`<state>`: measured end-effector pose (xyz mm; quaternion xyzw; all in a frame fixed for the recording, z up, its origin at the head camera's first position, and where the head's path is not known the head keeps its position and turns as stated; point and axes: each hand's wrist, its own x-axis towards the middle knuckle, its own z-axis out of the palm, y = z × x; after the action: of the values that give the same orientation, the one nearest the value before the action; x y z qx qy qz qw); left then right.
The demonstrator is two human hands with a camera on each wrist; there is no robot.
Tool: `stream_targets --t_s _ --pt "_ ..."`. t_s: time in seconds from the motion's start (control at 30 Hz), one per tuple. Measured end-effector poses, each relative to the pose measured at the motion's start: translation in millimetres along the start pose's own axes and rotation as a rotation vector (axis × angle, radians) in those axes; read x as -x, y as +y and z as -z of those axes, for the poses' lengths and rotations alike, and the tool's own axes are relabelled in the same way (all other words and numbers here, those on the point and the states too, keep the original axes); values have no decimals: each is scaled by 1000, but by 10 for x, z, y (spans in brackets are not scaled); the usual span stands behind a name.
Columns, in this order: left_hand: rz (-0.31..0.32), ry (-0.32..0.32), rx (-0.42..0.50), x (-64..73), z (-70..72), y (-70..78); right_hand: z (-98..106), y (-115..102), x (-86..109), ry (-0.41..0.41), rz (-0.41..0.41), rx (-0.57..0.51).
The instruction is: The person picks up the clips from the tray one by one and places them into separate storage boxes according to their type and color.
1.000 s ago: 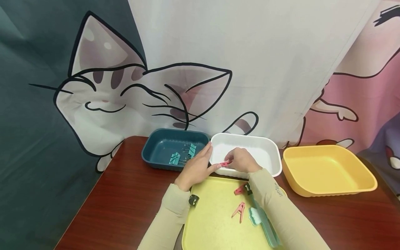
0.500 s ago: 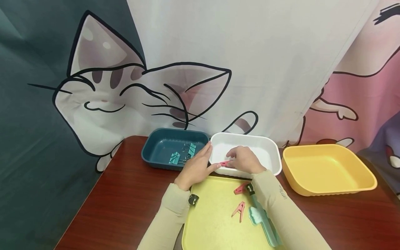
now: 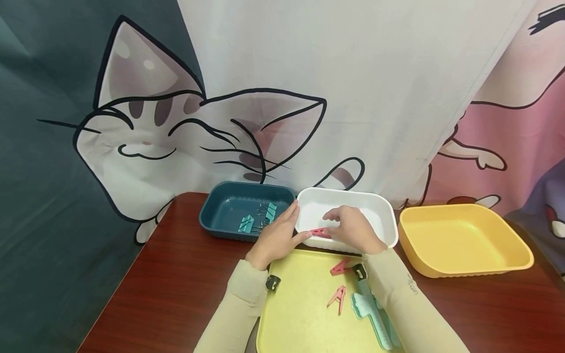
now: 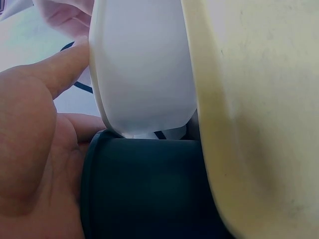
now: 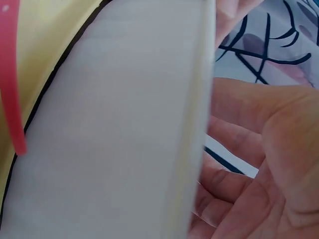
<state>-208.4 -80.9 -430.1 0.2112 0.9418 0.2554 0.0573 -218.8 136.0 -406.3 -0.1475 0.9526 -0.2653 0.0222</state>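
Observation:
In the head view my left hand (image 3: 275, 240) lies across the neighbouring ends of the blue box (image 3: 220, 230) and the white box (image 3: 384, 215), fingers extended. Its thumb touches the white wall in the left wrist view. A pink clothespin (image 3: 320, 233) lies inside the white box near its front left. Just right of it, over the box, hovers my right hand (image 3: 355, 229), fingers loosely bent and apart from the clothespin. Two more pink clothespins, one upper (image 3: 340, 267) and one lower (image 3: 338, 298), lie on the yellow tray (image 3: 300, 318).
Teal binder clips (image 3: 247, 223) sit in the blue box. A green bag clip (image 3: 372, 314) and a black clip (image 3: 359, 271) lie on the tray, partly under my right sleeve. To the right stands a yellow box (image 3: 463, 240). A printed curtain (image 3: 375, 73) hangs behind the table.
My right hand has let go of the pink clothespin in the white box and drawn away to the right, with its fingers loosened. The left hand has stayed in place.

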Motion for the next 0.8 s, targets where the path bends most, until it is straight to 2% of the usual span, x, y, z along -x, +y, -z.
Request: stream_targets --t_s 0.57,0.8 --pt "5 0 9 -3 -8 -1 130 -131 272 83 83 11" --pt "-17 10 16 9 -3 9 144 -130 389 114 100 5"
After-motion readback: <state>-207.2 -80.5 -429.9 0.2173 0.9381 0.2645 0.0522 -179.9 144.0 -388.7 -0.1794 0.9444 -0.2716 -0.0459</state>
